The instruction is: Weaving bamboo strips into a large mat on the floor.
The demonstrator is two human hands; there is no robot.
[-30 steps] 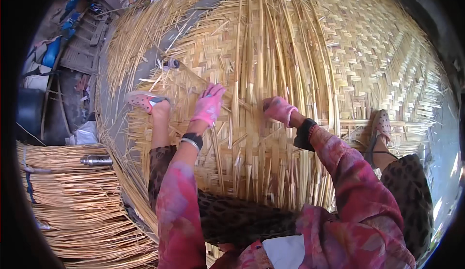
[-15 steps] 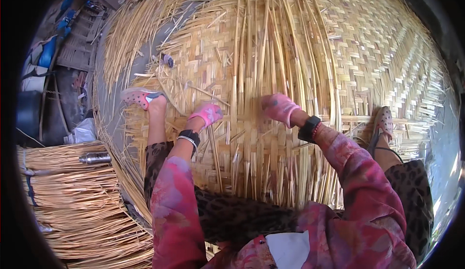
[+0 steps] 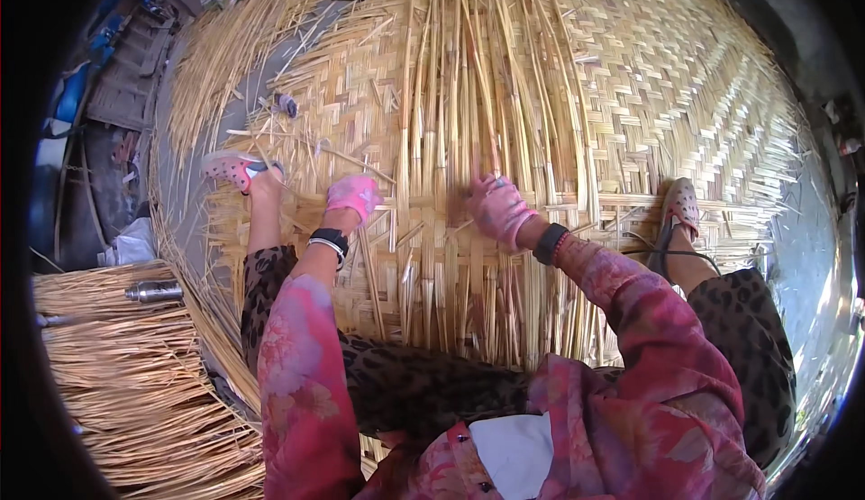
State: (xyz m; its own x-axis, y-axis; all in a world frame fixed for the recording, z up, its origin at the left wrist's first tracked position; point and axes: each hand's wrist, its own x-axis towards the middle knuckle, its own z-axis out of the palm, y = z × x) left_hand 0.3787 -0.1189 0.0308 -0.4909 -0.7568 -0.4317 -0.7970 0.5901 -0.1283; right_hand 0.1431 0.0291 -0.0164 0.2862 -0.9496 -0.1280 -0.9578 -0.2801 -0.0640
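Before me on the ground lies a woven mat (image 3: 649, 59) of flat, straw-coloured split cane in a zigzag weave. Long loose cane strips (image 3: 432, 77) run lengthwise over its middle, away from me. My right hand (image 3: 500, 210), in a pink glove, is closed at the near part of these strips, with a strip at its fingertips. To its left, my left hand (image 3: 353, 195) in a matching glove is curled shut low over the mat, beside a crosswise strip (image 3: 423, 201). Its fingertips are turned away, so what it grips is hidden.
My shoed feet rest on the mat, left shoe (image 3: 236, 172) and right shoe (image 3: 682, 207). A thick stack of cane (image 3: 135, 365) lies at the near left with a metal cylinder (image 3: 153, 291) on it. A small dark purple object (image 3: 286, 104) sits on the far left part.
The whole view has shifted, moving the scene left and slightly up. My right hand has come a little nearer to me, and my left hand's fingers look more curled.
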